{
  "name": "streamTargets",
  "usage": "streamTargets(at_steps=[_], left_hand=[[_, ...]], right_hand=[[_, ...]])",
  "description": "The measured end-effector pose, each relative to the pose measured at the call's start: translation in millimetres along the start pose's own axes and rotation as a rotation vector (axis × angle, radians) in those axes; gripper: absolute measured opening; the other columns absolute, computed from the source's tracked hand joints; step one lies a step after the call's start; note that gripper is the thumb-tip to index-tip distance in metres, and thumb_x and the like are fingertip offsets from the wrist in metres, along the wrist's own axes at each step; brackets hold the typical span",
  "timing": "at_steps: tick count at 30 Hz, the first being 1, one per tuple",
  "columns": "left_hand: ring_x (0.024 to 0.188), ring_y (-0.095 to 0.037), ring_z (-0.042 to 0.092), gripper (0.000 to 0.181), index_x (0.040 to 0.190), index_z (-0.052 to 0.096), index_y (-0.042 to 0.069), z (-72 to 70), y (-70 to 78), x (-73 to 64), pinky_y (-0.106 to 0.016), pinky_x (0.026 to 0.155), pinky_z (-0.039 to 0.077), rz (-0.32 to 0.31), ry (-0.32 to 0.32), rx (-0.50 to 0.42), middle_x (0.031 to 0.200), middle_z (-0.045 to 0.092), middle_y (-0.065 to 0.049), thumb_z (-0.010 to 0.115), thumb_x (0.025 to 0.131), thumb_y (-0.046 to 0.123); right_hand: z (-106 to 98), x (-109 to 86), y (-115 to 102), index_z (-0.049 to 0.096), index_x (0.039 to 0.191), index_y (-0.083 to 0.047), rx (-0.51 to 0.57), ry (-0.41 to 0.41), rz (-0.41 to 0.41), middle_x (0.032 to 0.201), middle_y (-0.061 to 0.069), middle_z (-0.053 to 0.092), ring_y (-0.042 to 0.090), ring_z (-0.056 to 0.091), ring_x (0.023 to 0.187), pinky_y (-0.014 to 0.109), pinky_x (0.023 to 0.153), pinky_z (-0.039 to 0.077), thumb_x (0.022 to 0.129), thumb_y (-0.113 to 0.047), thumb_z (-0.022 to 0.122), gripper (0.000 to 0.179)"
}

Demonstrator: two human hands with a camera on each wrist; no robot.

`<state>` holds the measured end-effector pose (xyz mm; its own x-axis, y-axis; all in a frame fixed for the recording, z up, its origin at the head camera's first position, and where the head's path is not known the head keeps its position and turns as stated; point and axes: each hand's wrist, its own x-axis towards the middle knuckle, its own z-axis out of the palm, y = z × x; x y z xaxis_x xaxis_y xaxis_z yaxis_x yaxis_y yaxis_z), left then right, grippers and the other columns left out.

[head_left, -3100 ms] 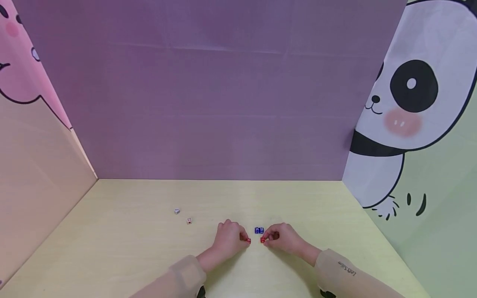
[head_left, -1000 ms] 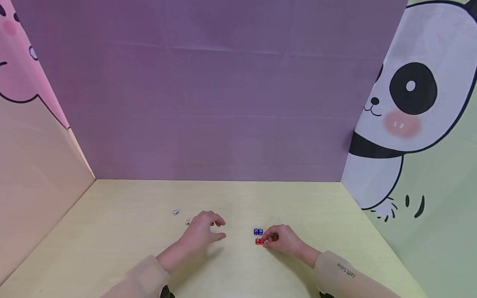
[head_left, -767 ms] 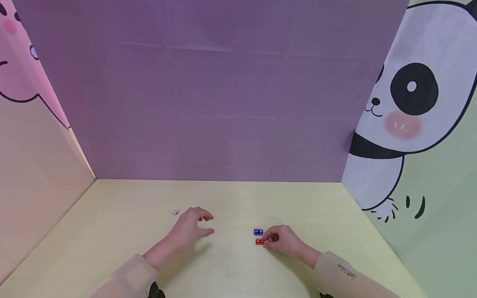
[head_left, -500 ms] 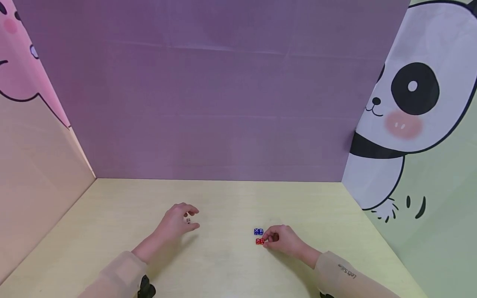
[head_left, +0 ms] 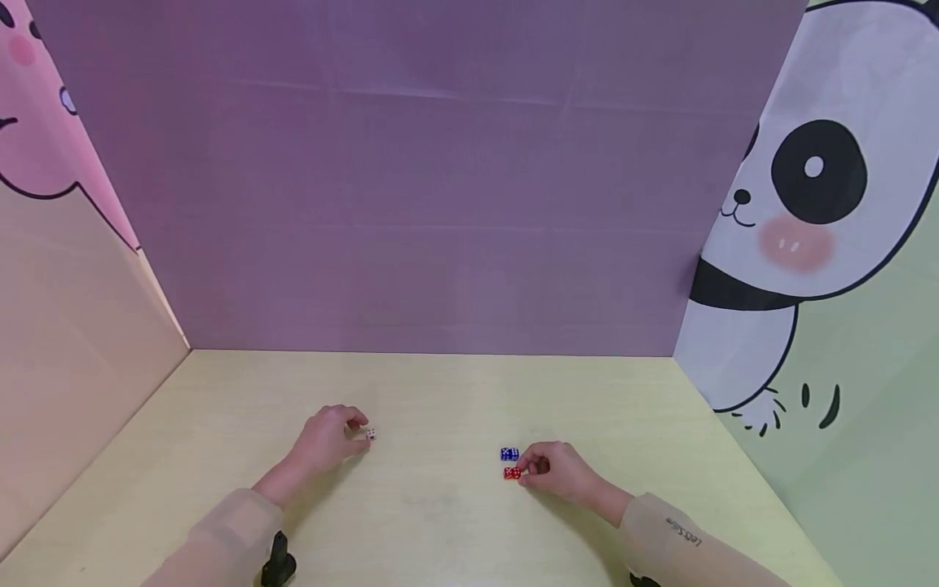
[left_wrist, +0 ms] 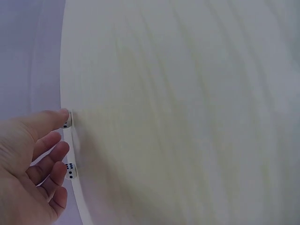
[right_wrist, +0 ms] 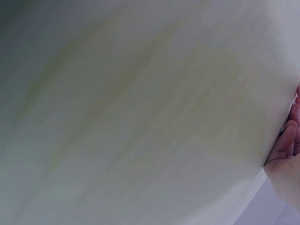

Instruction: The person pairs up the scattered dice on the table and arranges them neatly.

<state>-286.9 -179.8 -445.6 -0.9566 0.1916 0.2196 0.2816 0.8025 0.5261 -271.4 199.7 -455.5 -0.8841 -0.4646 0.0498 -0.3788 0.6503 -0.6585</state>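
In the head view my left hand (head_left: 328, 439) is beside a white die (head_left: 371, 434), its thumb and index finger parted on either side of it. The left wrist view shows the thumb tip right at this white die (left_wrist: 66, 123), and a second white die (left_wrist: 71, 171) near the other fingertips. That second die is hidden by the hand in the head view. My right hand (head_left: 559, 471) pinches the right end of a pair of red dice (head_left: 511, 473) set side by side. A pair of blue dice (head_left: 509, 454) lies just behind the red ones. In the right wrist view only curled fingers (right_wrist: 288, 140) show.
Everything lies on a pale wooden table (head_left: 433, 530). A purple wall (head_left: 433, 179) closes off its back. On the left stands a pink-and-beige side panel (head_left: 66, 285), on the right a green one with a panda picture (head_left: 792, 244).
My left hand has left the now adjoining red dice and moved left to the white die, its fingers coming around it. My right hand stays in place at the red dice.
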Motion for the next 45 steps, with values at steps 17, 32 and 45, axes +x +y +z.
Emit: streamTargets(at_steps=[17,32,45], left_hand=[[0.071,-0.012,0.055,0.009,0.081,0.07,0.009,5.5,-2.4,1.9,-0.032,0.069,0.045,-0.055,-0.003,-0.007,0.075,0.063,0.003,0.075,0.077,0.015],[0.072,-0.013,0.056,0.01,0.082,0.071,0.008,5.9,0.4,1.2,-0.038,0.074,0.045,-0.042,0.031,0.015,0.078,0.064,0.001,0.076,0.077,0.015],[0.069,-0.009,0.054,0.007,0.075,0.07,0.012,9.0,7.0,-0.2,-0.033,0.07,0.044,-0.04,0.0,-0.029,0.072,0.062,0.005,0.077,0.075,0.011]], right_hand=[[-9,-6.6,6,0.069,0.091,-0.007,0.043,-0.003,-0.006,0.076,-0.004,0.058,0.005,0.048,0.068,0.017,0.059,0.042,0.078,-0.012,0.076,0.015],[-12,-19.5,2,0.069,0.094,-0.005,0.069,-0.052,0.01,0.077,-0.004,0.06,0.004,0.05,0.068,0.017,0.059,0.043,0.079,-0.011,0.074,0.017],[-13,-21.8,1,0.069,0.095,-0.005,0.085,-0.054,-0.012,0.077,-0.004,0.06,0.003,0.049,0.068,0.017,0.059,0.043,0.08,-0.011,0.073,0.017]])
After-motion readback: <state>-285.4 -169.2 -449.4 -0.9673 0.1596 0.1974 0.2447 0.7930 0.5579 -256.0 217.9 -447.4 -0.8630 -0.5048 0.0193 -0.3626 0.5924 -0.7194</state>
